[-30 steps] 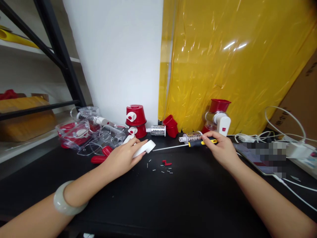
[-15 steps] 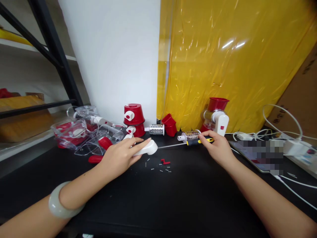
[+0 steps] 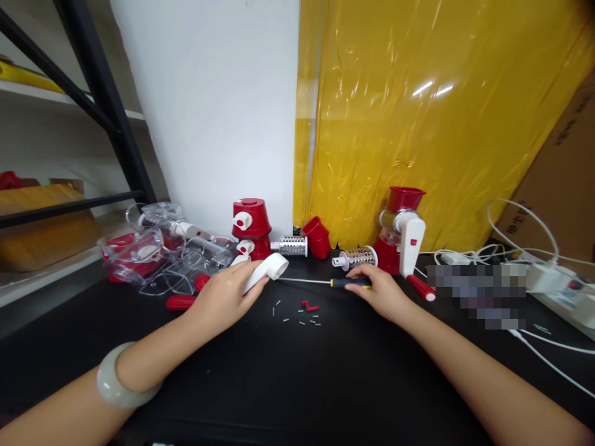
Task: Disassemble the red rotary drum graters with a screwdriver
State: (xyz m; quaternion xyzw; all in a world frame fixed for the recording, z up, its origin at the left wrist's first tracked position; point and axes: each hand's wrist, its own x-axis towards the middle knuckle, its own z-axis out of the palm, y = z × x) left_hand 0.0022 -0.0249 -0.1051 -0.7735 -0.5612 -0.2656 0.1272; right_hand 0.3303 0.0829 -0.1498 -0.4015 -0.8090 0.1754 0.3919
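My left hand [image 3: 229,296] is closed around a white plastic crank arm [image 3: 261,272], its round hollow end tilted up to the right. In my right hand [image 3: 377,288] is a screwdriver [image 3: 341,282] with a black and yellow handle, held almost level. Its thin shaft points left, and the tip reaches the crank arm near my left fingers; whether it touches I cannot tell. Below them on the black table lie a small red plastic piece [image 3: 309,306] and several loose screws [image 3: 302,323]. A red handle [image 3: 180,302] rests beside my left hand.
Behind are stacked red bases [image 3: 251,218], two metal grater drums [image 3: 294,246] [image 3: 360,257], a red hopper [image 3: 317,236] and an assembled rotary grater [image 3: 402,229]. Clear plastic parts [image 3: 186,266] pile up at the left. White cables [image 3: 469,255] and a power strip [image 3: 564,297] lie right.
The crank arm has turned so its hollow end faces up more. My right hand has moved left and down with the screwdriver, uncovering the assembled grater's red handle.
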